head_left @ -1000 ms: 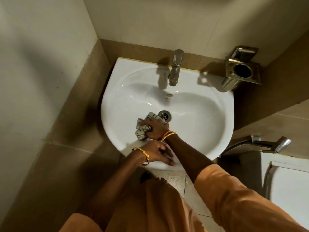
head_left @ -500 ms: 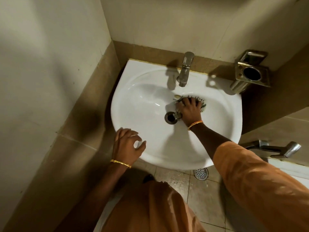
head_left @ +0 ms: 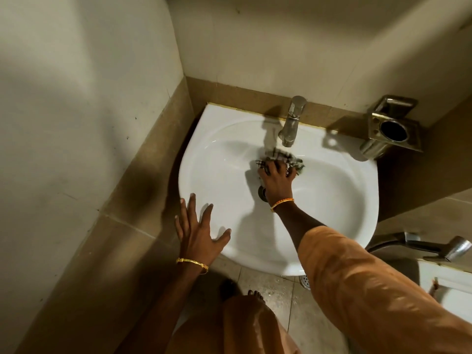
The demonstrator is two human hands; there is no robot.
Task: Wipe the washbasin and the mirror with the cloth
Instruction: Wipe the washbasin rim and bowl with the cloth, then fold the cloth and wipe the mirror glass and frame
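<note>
A white washbasin [head_left: 339,200] is fixed in the corner of a tiled wall. My right hand [head_left: 277,178] presses a checked cloth [head_left: 283,158] against the back of the bowl, just below the steel tap [head_left: 291,122]. My wrist hides most of the drain [head_left: 262,193]. My left hand [head_left: 198,227] lies flat with fingers spread on the basin's front left rim and holds nothing. No mirror is in view.
A steel tumbler holder [head_left: 392,129] hangs on the wall right of the tap. A steel spray handle [head_left: 434,247] juts out at the lower right above a white fixture [head_left: 449,290]. A floor drain [head_left: 305,278] and my foot [head_left: 252,296] show below the basin.
My right hand has swept the cloth from the bowl's front left, past the drain, up to the back under the tap. My left hand slid left along the front rim and spread flat.
</note>
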